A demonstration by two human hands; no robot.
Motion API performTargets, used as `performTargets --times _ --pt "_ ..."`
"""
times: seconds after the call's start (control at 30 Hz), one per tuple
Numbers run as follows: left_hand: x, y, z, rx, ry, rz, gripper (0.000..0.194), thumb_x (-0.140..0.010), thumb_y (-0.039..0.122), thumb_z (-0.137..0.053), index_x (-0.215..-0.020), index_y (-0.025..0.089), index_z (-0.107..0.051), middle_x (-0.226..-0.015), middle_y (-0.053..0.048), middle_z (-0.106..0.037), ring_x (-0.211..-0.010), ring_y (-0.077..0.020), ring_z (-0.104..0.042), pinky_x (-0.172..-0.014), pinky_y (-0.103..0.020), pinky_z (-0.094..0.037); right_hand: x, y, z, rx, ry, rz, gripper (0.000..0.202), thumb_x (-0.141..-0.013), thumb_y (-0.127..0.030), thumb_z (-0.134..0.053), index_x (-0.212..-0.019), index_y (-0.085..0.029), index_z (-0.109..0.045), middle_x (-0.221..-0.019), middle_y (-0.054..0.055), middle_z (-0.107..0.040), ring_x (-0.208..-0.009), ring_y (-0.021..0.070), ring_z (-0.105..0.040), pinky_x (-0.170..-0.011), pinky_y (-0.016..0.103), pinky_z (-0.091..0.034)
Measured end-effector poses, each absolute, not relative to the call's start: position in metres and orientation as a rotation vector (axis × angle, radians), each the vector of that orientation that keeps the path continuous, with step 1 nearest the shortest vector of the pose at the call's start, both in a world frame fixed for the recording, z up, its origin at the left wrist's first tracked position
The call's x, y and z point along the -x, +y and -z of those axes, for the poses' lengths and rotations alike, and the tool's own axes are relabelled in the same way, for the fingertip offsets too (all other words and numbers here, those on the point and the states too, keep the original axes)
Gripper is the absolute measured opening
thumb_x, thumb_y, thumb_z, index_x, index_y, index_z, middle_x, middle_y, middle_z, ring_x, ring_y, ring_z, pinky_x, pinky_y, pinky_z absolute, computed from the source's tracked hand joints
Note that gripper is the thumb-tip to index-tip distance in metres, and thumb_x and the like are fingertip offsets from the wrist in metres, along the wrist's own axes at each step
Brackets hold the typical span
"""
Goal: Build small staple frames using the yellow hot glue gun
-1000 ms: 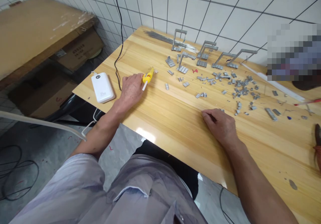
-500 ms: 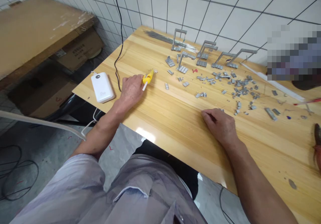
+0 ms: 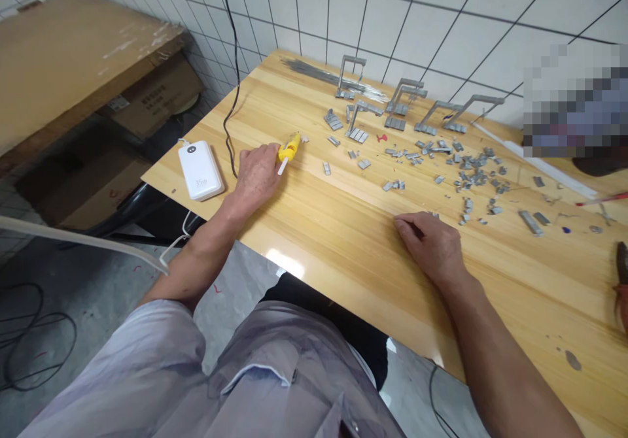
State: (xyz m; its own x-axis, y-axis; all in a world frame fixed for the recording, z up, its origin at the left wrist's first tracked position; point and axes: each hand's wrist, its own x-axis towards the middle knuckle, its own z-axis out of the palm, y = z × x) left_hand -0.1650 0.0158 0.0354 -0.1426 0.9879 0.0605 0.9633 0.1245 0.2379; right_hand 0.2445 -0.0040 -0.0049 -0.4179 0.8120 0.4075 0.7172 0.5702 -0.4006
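At the left of the table my left hand (image 3: 258, 171) is closed around a small yellow hot glue gun (image 3: 289, 148). A white glue stick (image 3: 282, 166) pokes out of the gun's near end, and its tip faces away from me near the tabletop. My right hand (image 3: 434, 243) rests on the wood in a loose fist, thumb against the curled fingers, and nothing shows in it. Just beyond it lie scattered small grey metal pieces (image 3: 475, 175). Several bent grey frames on slatted bases (image 3: 357, 134) stand toward the wall.
A white power bank (image 3: 200, 170) lies at the table's left edge, beside a hanging black cable (image 3: 228, 124). Thin metal rods (image 3: 314, 75) lie along the back. Red-handled pliers (image 3: 622, 294) are at the right edge. A second table (image 3: 88, 39) stands at left.
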Motion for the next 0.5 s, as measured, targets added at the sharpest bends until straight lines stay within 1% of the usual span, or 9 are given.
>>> performTargets --times 0.17,0.3,0.4,0.5 --pt "0.1630 0.0173 -0.0351 -2.005 2.261 -0.267 0.029 -0.105 0.020 -0.047 -0.130 0.022 -0.062 -0.133 -0.020 -0.075 -0.126 -0.0410 -0.068 -0.108 -0.056 -0.044 -0.2442 -0.0037 0.0042 1.224 -2.245 -0.219 0.024 -0.107 -0.031 -0.062 -0.100 -0.027 -0.084 -0.093 0.004 -0.087 -0.084 0.0232 -0.082 -0.077 0.035 -0.063" --pt "0.1604 0.0148 -0.0353 -2.023 2.257 -0.236 0.030 -0.107 0.022 -0.045 -0.130 0.021 -0.063 -0.132 -0.020 -0.075 -0.128 -0.0415 -0.068 -0.110 -0.057 -0.043 -0.2437 -0.0037 0.0032 1.224 -2.248 -0.213 0.024 -0.107 -0.029 -0.062 -0.099 -0.027 -0.084 -0.093 0.004 -0.087 -0.083 0.0227 -0.082 -0.077 0.034 -0.063" --pt "0.1605 0.0125 -0.0351 -2.021 2.268 -0.249 0.030 -0.106 0.022 -0.045 -0.130 0.021 -0.063 -0.130 -0.020 -0.076 -0.127 -0.0423 -0.068 -0.109 -0.058 -0.043 -0.2431 -0.0041 0.0023 1.217 -2.247 -0.211 0.022 -0.106 -0.028 -0.062 -0.099 -0.027 -0.084 -0.093 0.004 -0.087 -0.083 0.0225 -0.082 -0.076 0.034 -0.063" --pt "0.1616 0.0126 -0.0342 -2.026 2.276 -0.305 0.030 -0.105 0.021 -0.045 -0.130 0.022 -0.062 -0.130 -0.020 -0.075 -0.127 -0.0417 -0.068 -0.108 -0.057 -0.044 -0.2425 -0.0048 0.0022 1.206 -2.235 -0.208 0.022 -0.105 -0.027 -0.063 -0.099 -0.027 -0.083 -0.093 0.004 -0.087 -0.083 0.0223 -0.082 -0.077 0.034 -0.063"
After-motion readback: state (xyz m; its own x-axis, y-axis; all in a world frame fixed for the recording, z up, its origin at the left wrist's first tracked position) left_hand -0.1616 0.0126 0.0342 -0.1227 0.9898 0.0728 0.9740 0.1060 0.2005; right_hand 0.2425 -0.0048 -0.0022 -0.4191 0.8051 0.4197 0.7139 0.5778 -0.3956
